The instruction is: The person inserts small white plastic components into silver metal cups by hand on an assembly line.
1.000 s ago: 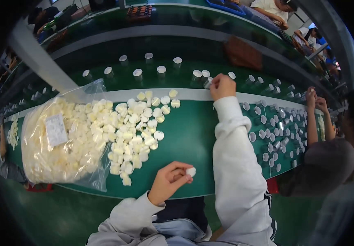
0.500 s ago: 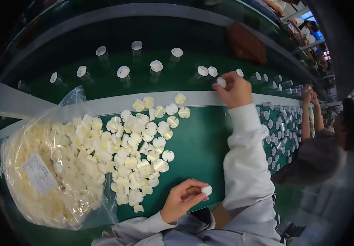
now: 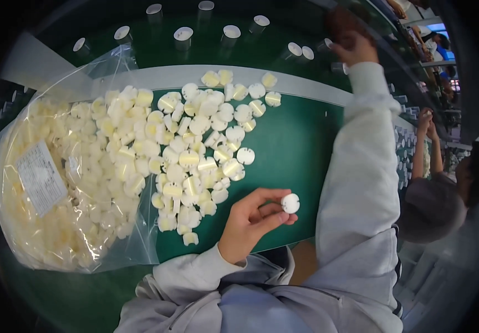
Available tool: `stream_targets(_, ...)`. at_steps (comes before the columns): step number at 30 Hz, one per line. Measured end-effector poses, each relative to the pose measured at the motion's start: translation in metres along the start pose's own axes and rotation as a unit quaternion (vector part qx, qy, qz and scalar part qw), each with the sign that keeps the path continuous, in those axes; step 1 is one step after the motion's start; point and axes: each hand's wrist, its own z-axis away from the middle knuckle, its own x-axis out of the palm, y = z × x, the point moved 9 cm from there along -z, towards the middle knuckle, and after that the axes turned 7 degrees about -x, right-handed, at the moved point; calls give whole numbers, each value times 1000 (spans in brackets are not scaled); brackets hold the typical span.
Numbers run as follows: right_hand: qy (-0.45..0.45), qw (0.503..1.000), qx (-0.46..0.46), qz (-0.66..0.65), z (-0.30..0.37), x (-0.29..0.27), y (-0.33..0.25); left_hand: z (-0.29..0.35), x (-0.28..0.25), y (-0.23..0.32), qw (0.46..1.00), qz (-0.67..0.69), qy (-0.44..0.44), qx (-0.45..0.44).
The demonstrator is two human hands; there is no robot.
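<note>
My left hand (image 3: 257,222) is closed on a small white round plastic piece (image 3: 290,203), pinched at its fingertips above the near edge of the green table. My right arm stretches far forward. My right hand (image 3: 356,49) is over the dark green strip beyond the grey rail, blurred by motion. Close by its fingertips is a clear cylinder with a white end (image 3: 326,44); whether the fingers grip it is unclear. Left of my left hand, a heap of white and yellowish plastic pieces (image 3: 189,159) spills from a large clear plastic bag (image 3: 42,233).
Several white-topped cylinders (image 3: 183,35) stand in loose rows beyond the grey rail (image 3: 300,83). A brown object (image 3: 342,23) is behind my right hand. At the right, another person (image 3: 434,208) raises both hands beside more cylinders. A printed label (image 3: 41,177) is on the bag.
My right hand has moved farther forward and to the right; the white piece seen at its fingertips before is hard to trace now. My left hand still pinches its piece. The whole view has shifted.
</note>
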Motion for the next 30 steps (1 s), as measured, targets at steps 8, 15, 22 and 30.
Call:
stream_targets(8, -116, 901, -324, -263, 238, -100, -186, 11, -22, -3, 999, -25, 18, 31)
stream_targets(15, -132, 913, -315, -223, 281, -95, -154, 0, 8, -16, 995, -96, -17, 2)
stream_targets(22, -110, 901, -345, -238, 261, -88, -127, -32, 19, -12, 992, -125, 8, -9)
stream_targets(30, -28, 919, -344, -192, 77, -74, 38, -48, 32, -28, 988, -95, -51, -111)
